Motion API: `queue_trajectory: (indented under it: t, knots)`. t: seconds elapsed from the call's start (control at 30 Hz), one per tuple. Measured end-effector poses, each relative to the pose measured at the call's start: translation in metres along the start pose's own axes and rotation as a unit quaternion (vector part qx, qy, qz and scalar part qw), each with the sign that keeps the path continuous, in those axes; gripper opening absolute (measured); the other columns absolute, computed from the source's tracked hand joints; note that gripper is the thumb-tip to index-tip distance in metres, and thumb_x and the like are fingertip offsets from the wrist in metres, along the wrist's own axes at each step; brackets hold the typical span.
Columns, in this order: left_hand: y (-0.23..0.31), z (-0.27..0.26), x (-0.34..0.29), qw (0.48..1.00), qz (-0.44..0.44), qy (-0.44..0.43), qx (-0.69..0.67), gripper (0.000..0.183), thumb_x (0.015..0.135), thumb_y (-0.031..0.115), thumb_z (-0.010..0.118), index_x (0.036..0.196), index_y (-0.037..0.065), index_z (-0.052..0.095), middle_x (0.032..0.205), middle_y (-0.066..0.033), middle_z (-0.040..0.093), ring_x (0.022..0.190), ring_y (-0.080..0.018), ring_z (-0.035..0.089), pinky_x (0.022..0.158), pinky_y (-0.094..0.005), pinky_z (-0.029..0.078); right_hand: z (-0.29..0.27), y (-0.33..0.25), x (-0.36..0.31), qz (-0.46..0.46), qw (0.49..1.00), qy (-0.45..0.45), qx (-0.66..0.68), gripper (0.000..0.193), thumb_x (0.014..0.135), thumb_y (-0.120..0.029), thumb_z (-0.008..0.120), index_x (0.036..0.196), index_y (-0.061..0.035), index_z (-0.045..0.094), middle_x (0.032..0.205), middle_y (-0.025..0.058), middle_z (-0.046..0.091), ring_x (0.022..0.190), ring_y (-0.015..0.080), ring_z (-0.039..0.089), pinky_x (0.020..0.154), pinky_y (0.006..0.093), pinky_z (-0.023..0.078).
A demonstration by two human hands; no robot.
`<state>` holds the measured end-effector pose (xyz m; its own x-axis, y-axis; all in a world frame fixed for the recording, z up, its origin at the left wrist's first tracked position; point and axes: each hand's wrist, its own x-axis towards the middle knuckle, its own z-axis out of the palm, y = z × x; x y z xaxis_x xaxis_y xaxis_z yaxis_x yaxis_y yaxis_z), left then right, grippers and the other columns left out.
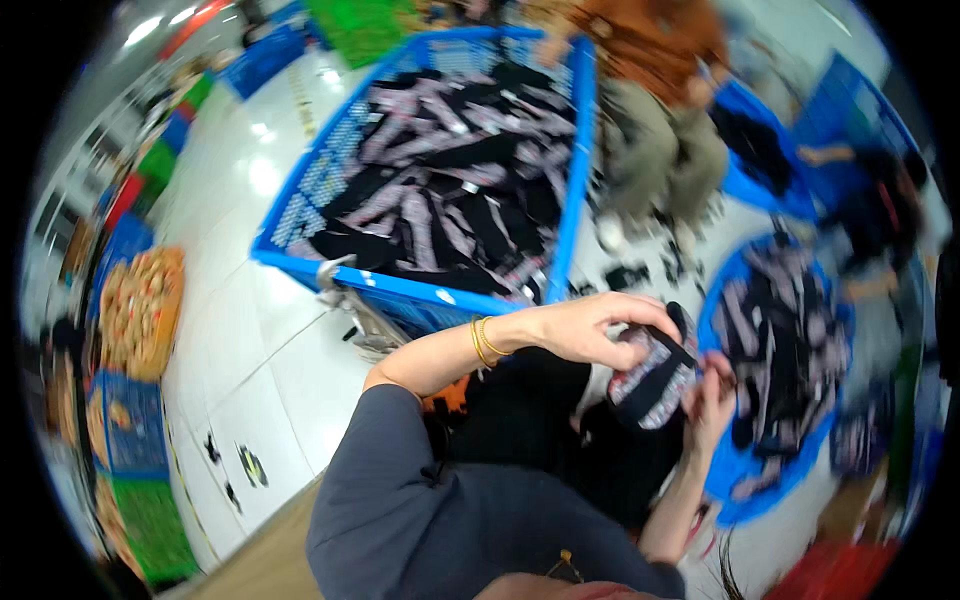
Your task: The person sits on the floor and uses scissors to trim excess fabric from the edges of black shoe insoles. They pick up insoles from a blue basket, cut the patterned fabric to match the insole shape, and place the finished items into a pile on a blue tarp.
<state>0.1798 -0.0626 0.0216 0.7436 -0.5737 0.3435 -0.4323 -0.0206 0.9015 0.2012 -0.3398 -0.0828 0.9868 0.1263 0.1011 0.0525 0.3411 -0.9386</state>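
Observation:
In front of my body I hold a rounded, speckled grey-pink and black fabric piece (655,385), with a wide black band across it. My left hand (595,335) grips its upper edge, thumb on the near face and fingers over the top. Curled at the piece's right edge are the fingers of my right hand (712,395), partly blurred. Beyond my left forearm stands a large blue plastic basket (290,215), heaped with similar long black and grey-pink fabric pieces (450,170). To the right of my hands, more such pieces (785,340) lie in a blue tub (715,490).
A person in a brown top (655,45) sits beyond the basket's right side; another person (890,205) is at the far right. Black scraps (627,275) lie on the white tiled floor (235,340). Along the left stand an orange filled container (140,315) and a blue crate (132,425).

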Motion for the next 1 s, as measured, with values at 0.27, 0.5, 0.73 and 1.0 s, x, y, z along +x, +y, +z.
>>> queue_trajectory:
  t: [0.27,0.5,0.73,1.0]
  knots:
    - [-0.109,0.066,-0.006,0.951,-0.183,-0.027,-0.248,0.032,0.086,0.007,0.053,0.116,-0.001,0.058,0.106,-0.0022,0.062,0.094,-0.0082,0.056,0.084,-0.0233,0.045,-0.004,0.000,-0.042,0.101,0.974,-0.179,-0.091,0.032,0.098,-0.012,0.054,0.126,0.0036,0.052,0.085,0.0040,0.061,0.064,0.0074,0.057,0.061,0.0226,0.046]
    - [-0.108,0.073,-0.038,0.925,-0.271,-0.050,-0.261,0.039,0.087,0.011,0.060,0.124,0.002,0.054,0.109,-0.0017,0.060,0.098,-0.0080,0.054,0.086,-0.0233,0.044,-0.005,0.014,-0.062,0.155,0.973,-0.149,-0.080,0.026,0.094,-0.014,0.061,0.115,0.0024,0.058,0.081,0.0026,0.061,0.063,0.0063,0.056,0.060,0.0209,0.046]
    - [-0.109,0.076,-0.047,0.944,-0.244,-0.072,-0.208,0.032,0.083,0.016,0.075,0.108,0.003,0.059,0.096,0.0019,0.060,0.088,-0.0054,0.054,0.078,-0.0221,0.046,0.009,0.026,-0.082,0.155,0.973,-0.158,-0.068,0.024,0.093,-0.011,0.063,0.112,0.0021,0.056,0.087,0.0035,0.063,0.066,0.0073,0.059,0.061,0.0224,0.048]
    - [-0.077,0.080,-0.048,0.963,0.010,0.094,0.251,0.019,0.074,0.008,0.071,0.094,0.006,0.069,0.082,-0.0053,0.062,0.078,-0.0263,0.060,0.073,-0.0355,0.049,0.014,0.014,-0.089,0.192,0.966,-0.127,-0.121,0.025,0.093,-0.012,0.062,0.115,0.0000,0.057,0.088,0.0008,0.061,0.059,0.0045,0.053,0.056,0.0196,0.041]
